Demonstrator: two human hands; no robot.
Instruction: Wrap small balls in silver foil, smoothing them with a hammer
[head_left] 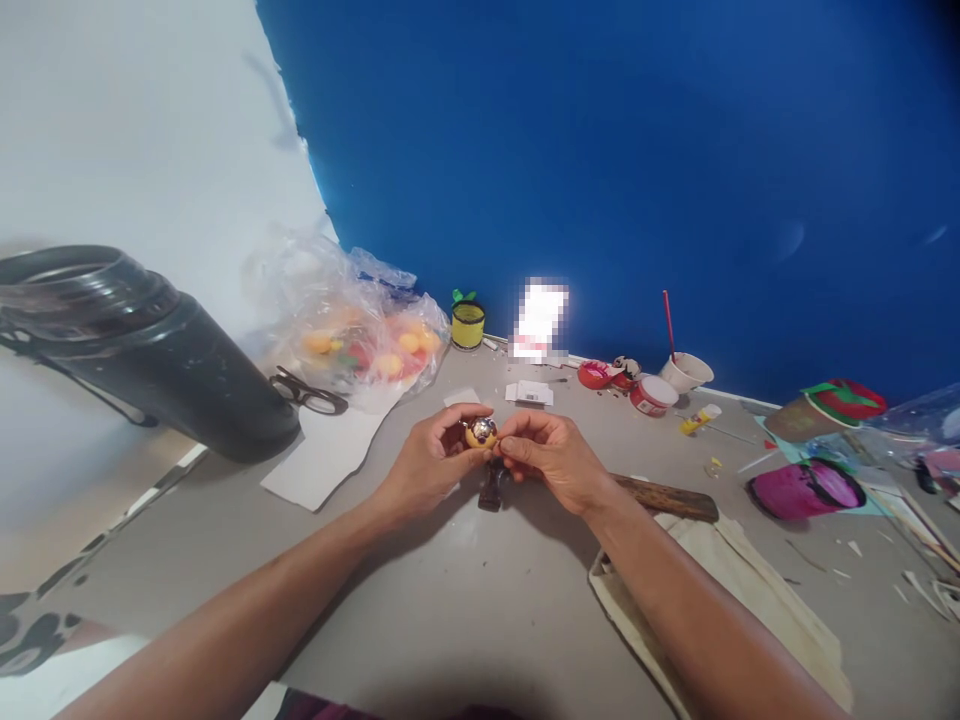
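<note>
In the middle of the head view, my left hand (437, 452) is closed around a small shiny ball-shaped piece (481, 432), yellow below with a silvery and dark patterned top. The fingertips of my right hand (546, 452) are pinched together at the ball's right edge. Whatever they may grip there is hidden or too small to make out. Just below the fingers is a small dark brown piece (490, 487); I cannot tell whether it joins the ball or stands on the table.
A large black flask (202, 370) stands at left near eyeglasses (315, 392) and white paper (337, 450). Behind are a plastic bag (375, 335) and a lit, blurred screen (540, 318). To the right are a paper cup (686, 372), a wooden stick (667, 497), cloth (742, 580) and a magenta cup (795, 490).
</note>
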